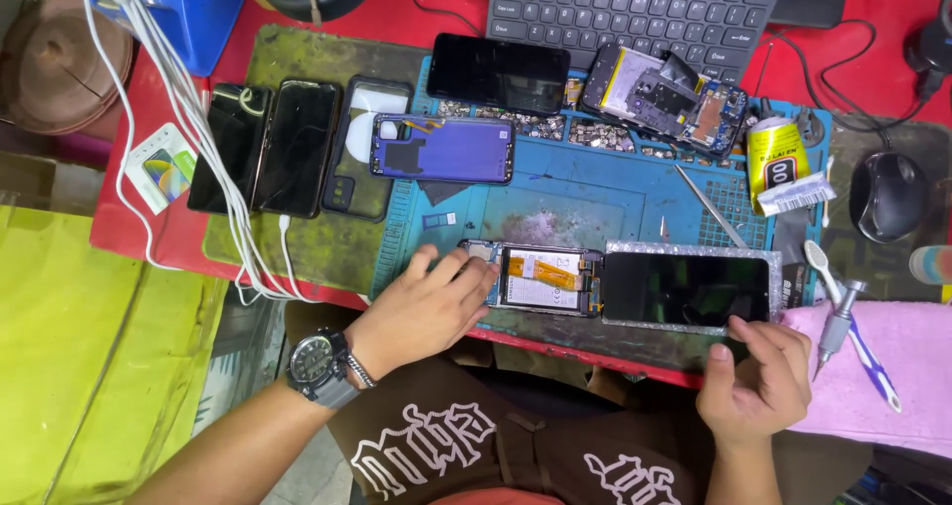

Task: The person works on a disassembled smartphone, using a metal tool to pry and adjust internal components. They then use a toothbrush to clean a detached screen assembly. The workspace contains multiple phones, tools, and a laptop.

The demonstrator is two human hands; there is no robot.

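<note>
An opened phone body (543,279) with an orange flex cable and exposed battery lies at the near edge of the blue work mat (575,203). Joined to its right side is a black screen panel (686,289) on a sparkly backing. My left hand (426,305), with a wristwatch on the wrist, rests its fingers on the left end of the opened phone. My right hand (759,378) hovers at the lower right corner of the screen panel, fingers loosely curled, thumb raised; whether it touches the panel is unclear.
A purple back cover (443,149), a black phone (498,73) and a stripped phone frame (664,97) lie farther back. Three dark phones (266,148) sit left with white cables. A keyboard (635,9), glue tube (773,163), tweezers (710,206), mouse (888,196), screwdriver (838,325) and pink towel (883,366) surround the mat.
</note>
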